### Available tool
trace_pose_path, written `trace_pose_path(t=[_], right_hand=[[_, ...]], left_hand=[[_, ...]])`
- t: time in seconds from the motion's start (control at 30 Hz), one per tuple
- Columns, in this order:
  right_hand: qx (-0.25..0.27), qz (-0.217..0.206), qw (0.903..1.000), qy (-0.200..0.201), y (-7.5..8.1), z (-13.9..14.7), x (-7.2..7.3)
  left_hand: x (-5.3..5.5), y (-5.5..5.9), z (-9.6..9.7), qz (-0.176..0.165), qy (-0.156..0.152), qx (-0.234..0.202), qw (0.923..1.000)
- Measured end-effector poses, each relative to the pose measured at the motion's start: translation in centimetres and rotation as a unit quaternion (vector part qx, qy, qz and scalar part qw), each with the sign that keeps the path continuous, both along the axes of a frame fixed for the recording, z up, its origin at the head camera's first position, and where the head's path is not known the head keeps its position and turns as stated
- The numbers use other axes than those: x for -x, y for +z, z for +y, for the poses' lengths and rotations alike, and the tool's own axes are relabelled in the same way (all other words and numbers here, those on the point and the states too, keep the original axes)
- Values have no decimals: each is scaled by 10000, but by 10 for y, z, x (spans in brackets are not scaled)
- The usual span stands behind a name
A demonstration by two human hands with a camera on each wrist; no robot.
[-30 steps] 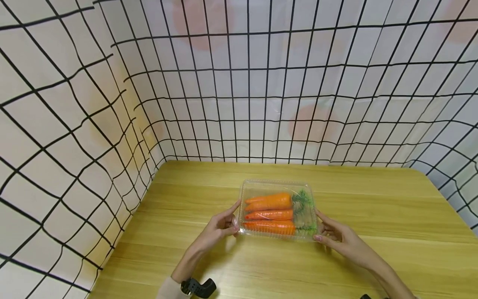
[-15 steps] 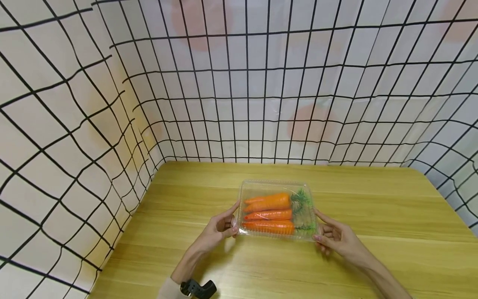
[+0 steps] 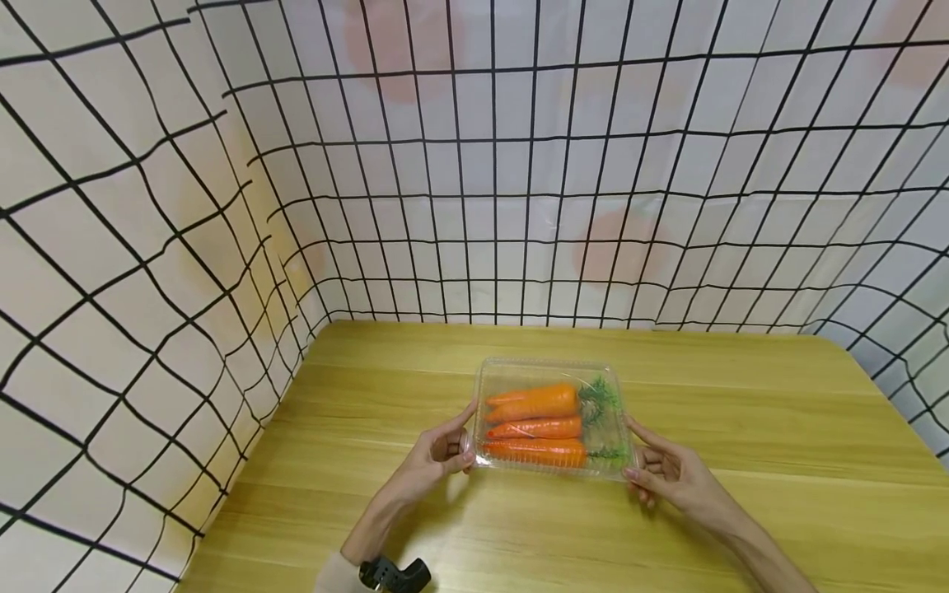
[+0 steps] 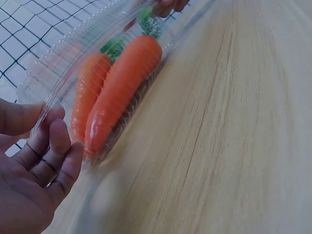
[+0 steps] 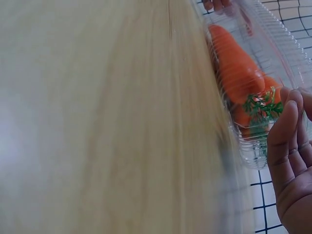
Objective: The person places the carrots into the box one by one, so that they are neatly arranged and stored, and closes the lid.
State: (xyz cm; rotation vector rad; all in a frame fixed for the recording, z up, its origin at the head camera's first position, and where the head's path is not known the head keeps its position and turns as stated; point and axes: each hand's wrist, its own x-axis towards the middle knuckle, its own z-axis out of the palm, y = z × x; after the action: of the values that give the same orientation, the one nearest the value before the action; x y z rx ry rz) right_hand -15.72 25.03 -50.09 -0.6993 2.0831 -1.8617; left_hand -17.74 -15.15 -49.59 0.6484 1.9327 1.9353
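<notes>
A clear plastic clamshell box (image 3: 547,368) with its lid down is between my two hands over the wooden table. Inside lie several orange carrots (image 3: 537,451), side by side, their narrow ends to the left. Green leafy tops (image 3: 597,399) fill the box's right end. My left hand (image 3: 430,458) pinches the left rim between thumb and fingers, as the left wrist view also shows. At the opposite end, my right hand (image 3: 680,478) pinches the right rim near its front corner. Whether the box's underside touches the table cannot be told.
The wood-grain table (image 3: 771,403) extends around the box on all sides. White sheeting behind a black wire grid (image 3: 511,165) rises along its back, left and right. A black band with a device (image 3: 396,574) sits on my left wrist.
</notes>
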Motion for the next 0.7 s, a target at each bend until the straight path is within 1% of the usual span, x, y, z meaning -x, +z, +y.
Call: trace_pose_path(t=[0.2, 0.47, 0.7], right_hand=[[38, 21, 10000, 19, -2, 2, 1], [15, -107, 9999, 90, 2, 1, 0], [7, -79, 9998, 167, 2, 1, 1]], left_hand=[[0, 3, 1, -161, 29, 9, 9999], [0, 3, 0, -147, 48, 118, 9998], [1, 3, 0, -224, 31, 156, 9996]])
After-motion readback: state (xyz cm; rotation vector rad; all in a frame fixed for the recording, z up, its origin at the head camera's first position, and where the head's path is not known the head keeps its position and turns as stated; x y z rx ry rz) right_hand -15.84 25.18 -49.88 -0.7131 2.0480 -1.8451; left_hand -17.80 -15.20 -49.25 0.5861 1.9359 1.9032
